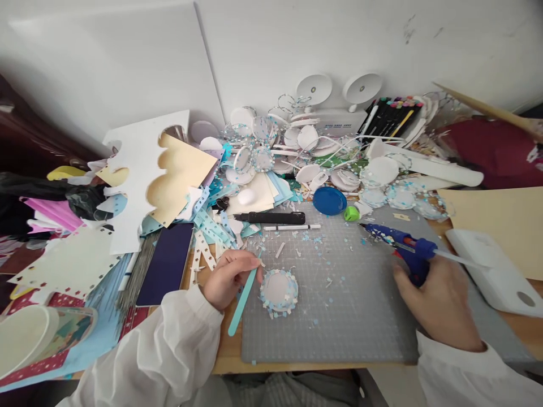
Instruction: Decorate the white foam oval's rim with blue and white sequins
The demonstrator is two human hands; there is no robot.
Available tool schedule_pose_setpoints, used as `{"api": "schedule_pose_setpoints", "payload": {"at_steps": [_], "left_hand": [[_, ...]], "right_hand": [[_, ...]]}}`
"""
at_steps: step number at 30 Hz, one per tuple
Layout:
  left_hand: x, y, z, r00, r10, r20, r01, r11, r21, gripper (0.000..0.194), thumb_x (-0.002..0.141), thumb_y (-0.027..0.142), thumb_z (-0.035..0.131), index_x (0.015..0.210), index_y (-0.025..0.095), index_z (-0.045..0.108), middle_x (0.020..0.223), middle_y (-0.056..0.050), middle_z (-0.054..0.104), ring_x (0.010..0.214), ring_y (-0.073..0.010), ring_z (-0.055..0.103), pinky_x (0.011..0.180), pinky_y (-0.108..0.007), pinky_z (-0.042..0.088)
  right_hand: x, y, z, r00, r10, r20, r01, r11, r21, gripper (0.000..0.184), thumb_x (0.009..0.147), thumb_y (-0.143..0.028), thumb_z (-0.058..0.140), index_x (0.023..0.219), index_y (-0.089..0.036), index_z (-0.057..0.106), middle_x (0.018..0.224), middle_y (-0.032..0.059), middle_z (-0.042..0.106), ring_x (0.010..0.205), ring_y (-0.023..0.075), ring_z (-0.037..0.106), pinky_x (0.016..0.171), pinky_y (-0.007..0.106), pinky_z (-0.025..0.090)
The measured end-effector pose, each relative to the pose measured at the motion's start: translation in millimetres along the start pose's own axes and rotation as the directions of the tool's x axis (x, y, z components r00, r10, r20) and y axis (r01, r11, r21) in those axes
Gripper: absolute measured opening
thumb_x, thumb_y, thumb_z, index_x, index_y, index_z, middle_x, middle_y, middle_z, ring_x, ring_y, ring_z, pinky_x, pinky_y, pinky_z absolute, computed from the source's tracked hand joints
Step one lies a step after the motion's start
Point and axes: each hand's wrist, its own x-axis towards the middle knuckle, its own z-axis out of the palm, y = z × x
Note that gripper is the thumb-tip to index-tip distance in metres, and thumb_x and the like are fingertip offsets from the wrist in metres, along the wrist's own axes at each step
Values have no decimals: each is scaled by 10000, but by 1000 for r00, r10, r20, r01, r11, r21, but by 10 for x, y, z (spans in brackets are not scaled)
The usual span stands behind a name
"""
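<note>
My left hand [232,278] pinches a turquoise flat stick [242,305] near its upper end, just left of a round white disc [278,289]. Small blue and white paper bits ring the edge of that disc, which lies flat on the grey cutting mat [339,333]. On the right, my right hand [441,299] is wrapped around the handle of a blue glue gun [407,249]. Its nozzle points left, and a clear glue stick [462,259] juts from its back. The palm side of my right hand is hidden.
Behind the mat, white discs [309,137] with blue trims and wires are heaped by the wall. A black cutter [271,217], a white pen [292,227] and a blue lid [330,201] lie at the mat's far edge. Left are paper scraps [203,226] and a plastic tub [46,333].
</note>
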Motion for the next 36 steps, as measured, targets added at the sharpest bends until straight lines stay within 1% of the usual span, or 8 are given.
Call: {"api": "schedule_pose_setpoints", "payload": {"at_steps": [5,8,15,20,25,27,31,36], "left_hand": [[8,13,0,999,-12,-41,10,999,-48,338,713,381,623,491,127,647,375,69,174,382,-53,165,439,-257,127],[1,23,17,999,-22,-46,19,998,-63,333,718,386,629,529,114,668,379,74,173,384,-48,155,439,-255,119],[3,0,-2,997,0,-74,-6,997,-78,317,733,402,639,595,118,661,411,85,163,402,-46,130,434,-252,103],[11,-23,-24,996,37,-83,-43,997,-63,416,725,413,661,460,174,448,447,67,197,427,-60,166,433,-257,142],[-26,-26,9,996,70,-49,-71,997,-22,576,761,454,649,438,185,256,465,63,171,453,-62,155,456,-263,141],[-51,-17,19,987,150,-57,-144,985,90,524,815,447,603,440,171,362,469,53,223,470,-75,221,478,-262,200],[-76,10,0,898,419,130,-426,761,490,268,890,371,509,862,175,689,705,-27,538,680,-149,494,647,-285,387],[-38,14,-18,817,451,359,-563,491,665,585,699,491,697,1176,189,543,1098,-119,541,1035,-275,505,890,-409,428]], "right_hand": [[-174,-168,-375,995,-98,-1,97,986,-138,463,815,-512,384,986,-116,553,850,212,625,850,422,586,723,543,463],[-246,-472,-594,954,-300,2,289,920,267,171,868,-336,474,970,-216,540,887,111,633,833,273,617,753,410,490],[-53,-1596,-515,496,-819,-290,829,347,438,211,860,-88,517,1039,-149,610,943,89,678,854,201,609,761,348,512],[99,-2042,-316,411,-817,-404,897,282,341,171,883,-98,512,965,-137,657,878,65,698,814,181,618,723,318,531],[154,-1982,-285,330,-778,-535,940,215,266,143,846,-63,546,912,-129,655,823,62,696,798,184,618,710,321,542],[193,-1878,-275,373,-735,-566,923,231,309,152,855,-81,543,941,-161,639,841,61,691,817,179,619,723,323,549],[285,-1629,-184,627,-538,-564,778,389,493,218,812,-106,620,979,-245,609,875,42,663,822,177,626,721,351,544],[303,-1440,-48,913,-222,-342,405,410,817,110,821,-138,616,867,-237,620,840,40,658,798,195,637,689,370,533]]}}
